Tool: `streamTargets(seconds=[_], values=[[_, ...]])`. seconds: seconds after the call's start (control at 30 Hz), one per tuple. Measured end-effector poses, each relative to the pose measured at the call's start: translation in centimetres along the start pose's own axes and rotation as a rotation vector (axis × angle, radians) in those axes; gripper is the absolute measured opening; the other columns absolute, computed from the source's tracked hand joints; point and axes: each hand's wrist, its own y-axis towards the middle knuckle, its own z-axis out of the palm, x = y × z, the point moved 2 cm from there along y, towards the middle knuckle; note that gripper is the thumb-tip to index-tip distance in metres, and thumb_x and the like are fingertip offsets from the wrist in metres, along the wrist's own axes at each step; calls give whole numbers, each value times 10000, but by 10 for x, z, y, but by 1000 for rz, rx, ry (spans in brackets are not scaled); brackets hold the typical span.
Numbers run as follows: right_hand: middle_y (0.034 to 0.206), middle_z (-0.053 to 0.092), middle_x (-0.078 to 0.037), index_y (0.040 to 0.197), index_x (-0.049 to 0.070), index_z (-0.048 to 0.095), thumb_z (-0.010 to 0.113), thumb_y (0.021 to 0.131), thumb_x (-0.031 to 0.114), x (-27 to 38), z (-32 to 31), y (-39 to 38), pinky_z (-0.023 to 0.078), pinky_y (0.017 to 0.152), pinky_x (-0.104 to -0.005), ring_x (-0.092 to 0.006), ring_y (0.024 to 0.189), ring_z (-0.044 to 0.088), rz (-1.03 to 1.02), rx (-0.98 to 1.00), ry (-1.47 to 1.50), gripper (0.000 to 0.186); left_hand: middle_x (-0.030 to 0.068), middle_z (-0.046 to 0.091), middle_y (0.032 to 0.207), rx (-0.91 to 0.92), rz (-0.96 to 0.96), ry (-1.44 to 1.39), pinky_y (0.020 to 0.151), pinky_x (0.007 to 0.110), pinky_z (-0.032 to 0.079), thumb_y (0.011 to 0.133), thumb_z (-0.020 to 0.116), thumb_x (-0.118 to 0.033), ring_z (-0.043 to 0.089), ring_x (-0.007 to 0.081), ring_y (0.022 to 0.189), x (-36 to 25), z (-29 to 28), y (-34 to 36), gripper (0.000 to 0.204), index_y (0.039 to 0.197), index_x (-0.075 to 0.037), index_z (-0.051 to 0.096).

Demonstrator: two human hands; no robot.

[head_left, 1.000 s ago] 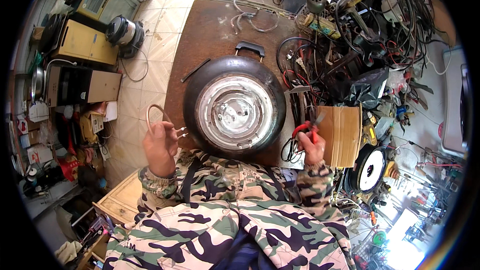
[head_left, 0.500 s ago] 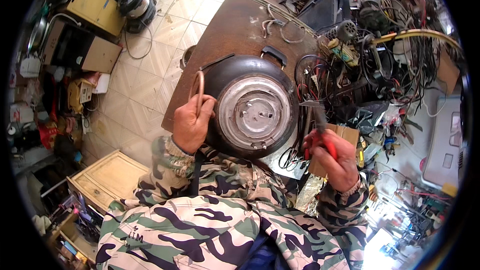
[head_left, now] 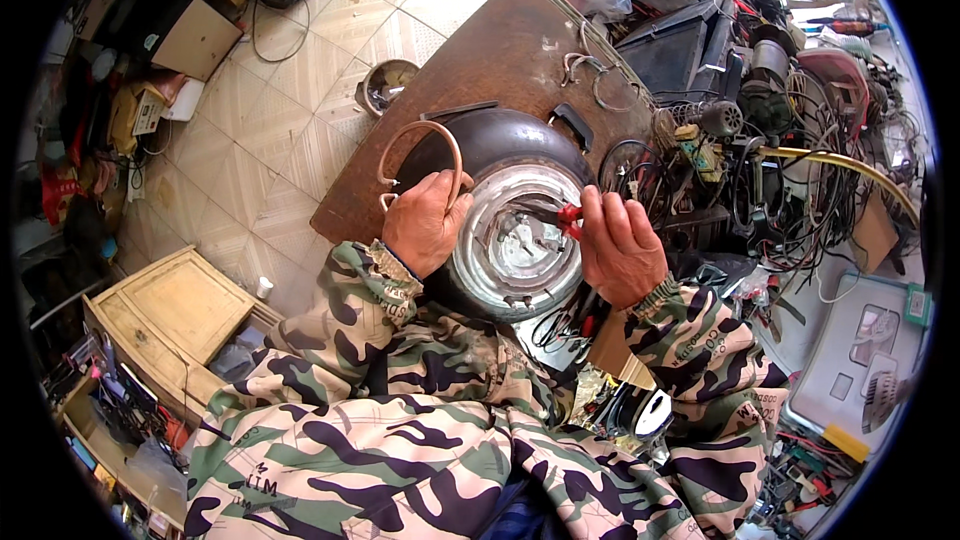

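Note:
An upturned black pan [head_left: 500, 132] lies on the table, with a round silver metal base [head_left: 482, 258] on its underside. Ridges ring that base, and small studs stick up from it. My left hand [head_left: 427, 223] is closed on a copper-coloured curved heating tube [head_left: 412, 127] at the pan's left side; one end of the tube shows beside the fingers. In my right hand [head_left: 622, 248] are pliers with red handles [head_left: 570, 220]. Their dark jaws extend over the middle of the base; whether they grip anything there I cannot make out. A black side handle [head_left: 571, 126] projects from the pan's far rim.
The brown table [head_left: 480, 65] carries a few loose curved metal pieces [head_left: 588, 68] near its far edge. Tangled cables and small motors [head_left: 722, 119] crowd the right. A round bowl [head_left: 386, 86] stands beyond the table's left edge. A wooden cabinet [head_left: 180, 315] is at the lower left.
My right hand has brought the pliers leftward from beside the pan to over its metal base. My left hand has moved right and up, turning the curved tube so its loop faces up.

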Motion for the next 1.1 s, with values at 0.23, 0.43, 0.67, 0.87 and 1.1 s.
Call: streamTargets(seconds=[0.23,0.43,0.67,0.87,1.1], values=[[1342,639,-80,1234,-27,736,644,905,191,-4,9,7,452,1042,-374,-237,1245,565,-170,-116,-173,405,194,737,994,-41,-18,59,778,444,572,1009,672,-168,734,378,904,3,-2,3,195,1149,-32,683],[1291,648,-52,1101,27,782,688,856,168,-14,7,19,440,1018,-360,-223,1240,550,-293,-149,-231,297,182,745,974,-65,-40,79,772,458,573,1016,668,-186,738,382,904,2,0,3,185,1133,-42,683],[1248,656,-41,1118,57,772,652,1021,260,-5,19,15,446,1002,-371,-188,1134,575,-287,-200,-334,254,179,751,969,-70,-49,92,757,457,573,1021,670,-200,742,379,895,-1,0,3,186,1128,-48,677],[1202,661,-74,992,31,778,721,843,187,-9,13,18,459,949,-362,-233,1123,583,-333,-142,-218,223,175,755,950,-86,-54,94,740,454,582,1018,675,-213,749,375,861,-3,1,4,193,1122,-50,680],[1111,683,-76,837,21,783,714,698,192,-39,15,48,482,940,-355,-258,1094,627,-353,-109,130,231,179,756,957,-96,-52,104,738,455,582,1016,675,-217,748,380,869,-3,-1,3,189,1111,-54,687]])
